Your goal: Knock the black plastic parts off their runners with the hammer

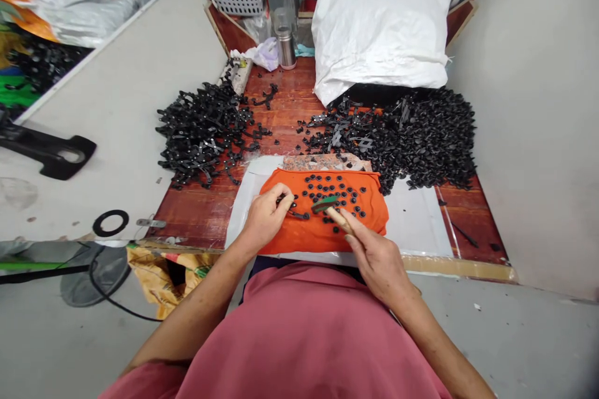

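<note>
Small round black plastic pieces sit scattered over a rumpled orange cloth; the green-headed hammer with a pale wooden handle, held above the cloth, hides some. The right hand has its fingers closed round the handle. Over the cloth's left part, the left hand pinches a small dark piece, mostly covered by its fingers; whether it joins the narrow black strip beside it, I cannot tell. Beyond the cloth, to its right, a bulging white woven sack is cut off at the top.
</note>
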Demonstrator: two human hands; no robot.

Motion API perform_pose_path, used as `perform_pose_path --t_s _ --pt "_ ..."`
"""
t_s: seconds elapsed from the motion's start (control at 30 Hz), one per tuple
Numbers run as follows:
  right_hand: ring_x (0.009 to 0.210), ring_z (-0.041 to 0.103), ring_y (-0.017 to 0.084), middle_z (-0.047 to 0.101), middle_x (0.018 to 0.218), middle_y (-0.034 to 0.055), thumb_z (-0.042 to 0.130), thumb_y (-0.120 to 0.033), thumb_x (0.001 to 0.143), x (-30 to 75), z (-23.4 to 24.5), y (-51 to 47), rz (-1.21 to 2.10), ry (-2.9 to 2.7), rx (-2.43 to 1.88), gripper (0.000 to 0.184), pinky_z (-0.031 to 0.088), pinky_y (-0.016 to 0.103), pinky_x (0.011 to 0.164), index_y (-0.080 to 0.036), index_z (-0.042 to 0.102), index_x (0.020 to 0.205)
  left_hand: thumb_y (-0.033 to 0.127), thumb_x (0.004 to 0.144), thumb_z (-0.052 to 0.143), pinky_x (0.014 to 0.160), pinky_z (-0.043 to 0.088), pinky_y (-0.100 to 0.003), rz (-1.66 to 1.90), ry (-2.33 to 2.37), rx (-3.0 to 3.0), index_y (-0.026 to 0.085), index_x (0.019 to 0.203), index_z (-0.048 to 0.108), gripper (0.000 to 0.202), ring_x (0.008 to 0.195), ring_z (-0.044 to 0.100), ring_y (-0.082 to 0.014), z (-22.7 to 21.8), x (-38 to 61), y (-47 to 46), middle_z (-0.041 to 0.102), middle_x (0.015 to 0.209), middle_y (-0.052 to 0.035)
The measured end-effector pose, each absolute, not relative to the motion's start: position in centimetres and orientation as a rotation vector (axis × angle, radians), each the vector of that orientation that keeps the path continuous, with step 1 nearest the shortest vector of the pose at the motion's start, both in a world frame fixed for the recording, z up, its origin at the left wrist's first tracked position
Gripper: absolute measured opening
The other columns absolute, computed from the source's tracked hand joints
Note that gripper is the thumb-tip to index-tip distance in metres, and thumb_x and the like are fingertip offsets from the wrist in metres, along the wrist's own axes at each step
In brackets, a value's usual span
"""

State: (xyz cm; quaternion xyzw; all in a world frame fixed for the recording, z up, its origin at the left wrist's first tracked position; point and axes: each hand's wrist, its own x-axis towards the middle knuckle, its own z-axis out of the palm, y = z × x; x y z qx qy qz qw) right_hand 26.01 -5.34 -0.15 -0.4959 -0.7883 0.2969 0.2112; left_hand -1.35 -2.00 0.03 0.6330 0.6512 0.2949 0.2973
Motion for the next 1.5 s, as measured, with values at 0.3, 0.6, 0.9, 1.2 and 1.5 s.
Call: perform_pose_path --t_s 0.3,0.6,0.9,1.2,1.5 --pt "0.113 0.073 0.024 0.070 0.136 0.0035 0.044 -0.034 0.107 29.7 -1.5 -6.4 0.699 -2.061 -1.688 0.048 0.060 0.035 0.092 -0.031 0.048 0.155 0.032 0.096 0.047 0.076 0.040 -0.030 0.643 1.624 1.664 0.023 0.093 0.055 0.013 0.077 0.058 -0.0172 -0.7 0.7 -2.0 0.062 0.077 0.0024" --pt "0.108 0.075 0.022 0.073 0.131 0.0023 0.047 -0.029 0.106 29.8 -1.7 -6.9 0.710 -2.090 -1.697 0.050 0.061 0.034 0.090 -0.033 0.047 0.156 0.030 0.097 0.046 0.081 0.043 -0.033 0.474 1.719 1.754 0.024 0.097 0.056 0.011 0.080 0.065 -0.0194 -0.4 2.0 -1.8 0.070 0.083 0.0014" --pt "0.109 0.074 0.023 0.073 0.130 0.0054 0.042 -0.029 0.108 28.8 -0.7 -6.4 0.743 -2.174 -1.676 0.049 0.058 0.037 0.097 -0.031 0.045 0.157 0.030 0.099 0.047 0.086 0.043 -0.036 0.377 1.744 1.825 0.023 0.103 0.059 0.014 0.082 0.067 -0.0215 -0.7 2.0 -1.6 0.073 0.087 -0.0008" --pt "0.107 0.074 0.021 0.073 0.130 0.0058 0.041 -0.028 0.109 26.6 1.2 -5.4 0.615 -2.246 -1.503 0.051 0.058 0.035 0.097 -0.031 0.039 0.160 0.031 0.104 0.042 0.087 0.042 -0.037 0.276 1.814 1.948 0.023 0.109 0.059 0.020 0.087 0.070 -0.0238 -0.8 2.2 -1.9 0.076 0.094 -0.0036" --pt "0.086 0.075 0.020 0.077 0.112 0.0084 0.037 -0.026 0.108 25.3 0.3 -5.3 0.441 -2.380 -1.621 0.055 0.061 0.030 0.081 -0.030 0.035 0.163 0.027 0.106 0.038 0.090 0.041 -0.037 0.311 1.812 1.989 0.021 0.114 0.056 0.020 0.096 0.072 -0.0236 -1.8 2.4 -2.4 0.078 0.104 -0.0068"
